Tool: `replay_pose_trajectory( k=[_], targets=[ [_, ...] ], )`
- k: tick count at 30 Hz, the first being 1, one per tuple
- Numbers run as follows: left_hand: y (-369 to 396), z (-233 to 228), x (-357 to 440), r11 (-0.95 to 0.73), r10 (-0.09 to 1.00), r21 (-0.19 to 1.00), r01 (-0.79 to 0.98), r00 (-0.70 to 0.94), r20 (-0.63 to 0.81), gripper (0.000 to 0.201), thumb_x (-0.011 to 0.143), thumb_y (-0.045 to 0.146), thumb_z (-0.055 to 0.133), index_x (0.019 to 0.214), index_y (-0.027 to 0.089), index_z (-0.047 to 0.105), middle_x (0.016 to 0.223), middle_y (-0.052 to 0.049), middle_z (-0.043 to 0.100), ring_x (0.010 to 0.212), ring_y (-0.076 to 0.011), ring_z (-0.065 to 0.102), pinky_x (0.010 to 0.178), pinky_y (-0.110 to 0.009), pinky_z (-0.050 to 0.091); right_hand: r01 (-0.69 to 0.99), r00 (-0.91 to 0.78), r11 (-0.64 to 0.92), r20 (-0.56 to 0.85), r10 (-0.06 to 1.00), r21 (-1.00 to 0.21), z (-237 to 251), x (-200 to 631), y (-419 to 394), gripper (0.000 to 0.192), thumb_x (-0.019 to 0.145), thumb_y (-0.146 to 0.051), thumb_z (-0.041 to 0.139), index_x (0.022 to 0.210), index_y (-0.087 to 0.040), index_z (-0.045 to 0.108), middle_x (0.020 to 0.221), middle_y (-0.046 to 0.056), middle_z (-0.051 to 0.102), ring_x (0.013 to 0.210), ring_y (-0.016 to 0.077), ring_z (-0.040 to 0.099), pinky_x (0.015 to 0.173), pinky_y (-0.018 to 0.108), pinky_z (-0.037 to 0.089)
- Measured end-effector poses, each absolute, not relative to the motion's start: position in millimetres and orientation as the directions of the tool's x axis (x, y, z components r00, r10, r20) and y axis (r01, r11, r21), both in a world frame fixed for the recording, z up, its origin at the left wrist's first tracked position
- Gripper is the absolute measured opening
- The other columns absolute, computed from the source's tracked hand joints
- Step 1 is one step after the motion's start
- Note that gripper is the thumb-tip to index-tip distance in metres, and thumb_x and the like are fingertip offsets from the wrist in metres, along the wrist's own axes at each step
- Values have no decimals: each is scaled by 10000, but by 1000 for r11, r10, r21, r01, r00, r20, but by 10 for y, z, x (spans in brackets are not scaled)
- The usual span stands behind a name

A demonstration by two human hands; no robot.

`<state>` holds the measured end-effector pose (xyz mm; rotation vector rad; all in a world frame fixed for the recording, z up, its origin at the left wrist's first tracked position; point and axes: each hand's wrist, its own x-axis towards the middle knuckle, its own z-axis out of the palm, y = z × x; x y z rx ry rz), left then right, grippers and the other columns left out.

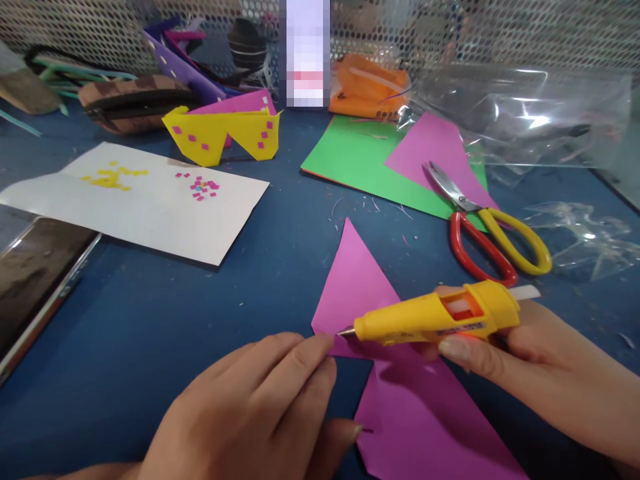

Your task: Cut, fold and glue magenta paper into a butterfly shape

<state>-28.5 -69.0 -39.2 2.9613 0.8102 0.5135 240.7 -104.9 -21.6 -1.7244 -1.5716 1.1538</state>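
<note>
My right hand [495,353] is wrapped round a yellow hot glue gun [415,317] with a white glue stick poking out of its back. Its metal nozzle points left, at the edge of a folded or cut pink paper [360,280]. Close by the nozzle tip, the fingertips of my left hand [255,407] press together on that edge, and its thumb lies by the paper's lower part. A short dark slit or line shows near the thumb. Part of the paper is hidden under the glue gun and my right hand.
Red-and-yellow-handled scissors [465,207] lie over green paper [360,160] and a pink scrap [430,143]. A yellow paper mask [225,130] stands behind a white sheet [200,227] holding small paper squares. At left is a phone [40,273]; clear plastic [525,107] sits back right.
</note>
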Motion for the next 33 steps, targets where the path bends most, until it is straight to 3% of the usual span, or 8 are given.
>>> replay_pose_trajectory(
  k=[3, 7, 10, 16, 21, 26, 33],
  targets=[
    [-724, -472, -309, -876, 470, 74, 476, 809, 354, 334, 999, 351, 445, 1070, 220, 744, 1098, 6, 769, 939, -165, 707, 818, -253, 592, 519, -42, -174, -228, 973, -837, -209, 2403, -1040, 250, 834, -590, 665, 906, -393, 801, 777, 14, 777, 621, 237, 734, 534, 288, 642],
    [-778, -581, -325, -861, 492, 119, 495, 750, 443, 329, 1013, 344, 422, 1072, 217, 720, 1099, 12, 770, 958, -171, 706, 862, -271, 582, 529, -36, -181, -236, 971, -829, -207, 2404, -1054, 263, 851, -602, 635, 907, -405, 800, 694, 0, 752, 519, 223, 689, 423, 278, 603],
    [-741, -536, -297, -816, 576, 231, 529, 713, 401, 279, 1010, 364, 452, 1100, 242, 686, 1086, 43, 771, 942, -167, 715, 871, -286, 575, 529, -37, -177, -231, 972, -830, -210, 2409, -1069, 227, 848, -582, 649, 883, -410, 792, 712, -14, 757, 518, 212, 690, 409, 260, 592],
    [-504, -370, -151, -658, 731, 495, 568, 639, 238, 115, 949, 306, 584, 887, 247, 663, 890, 37, 696, 694, -101, 663, 609, -220, 513, 553, 2, -185, -220, 975, -813, -204, 2444, -1087, 267, 827, -604, 654, 761, -370, 765, 622, -8, 728, 442, 210, 657, 317, 254, 535],
    [-423, -400, -92, -594, 748, 611, 524, 639, 179, 68, 858, 219, 670, 826, 263, 711, 829, 56, 661, 677, -68, 643, 590, -170, 476, 544, -6, -182, -220, 975, -819, -178, 2444, -1085, 288, 841, -606, 649, 828, -356, 790, 726, 0, 783, 566, 217, 740, 451, 246, 606],
    [-432, -409, -102, -581, 742, 642, 501, 649, 165, 111, 848, 185, 672, 782, 270, 698, 794, 87, 660, 671, -43, 638, 601, -146, 464, 549, 15, -204, -234, 972, -811, -181, 2456, -1117, 312, 840, -624, 642, 849, -345, 783, 722, -15, 779, 569, 209, 740, 465, 247, 610],
    [-461, -415, -132, -675, 693, 555, 486, 676, 251, 147, 916, 190, 602, 832, 281, 682, 834, 113, 697, 741, -42, 652, 689, -161, 469, 545, 23, -178, -198, 980, -819, -168, 2449, -1099, 241, 833, -594, 668, 880, -384, 778, 789, -61, 792, 647, 174, 755, 547, 190, 611]
  ],
)
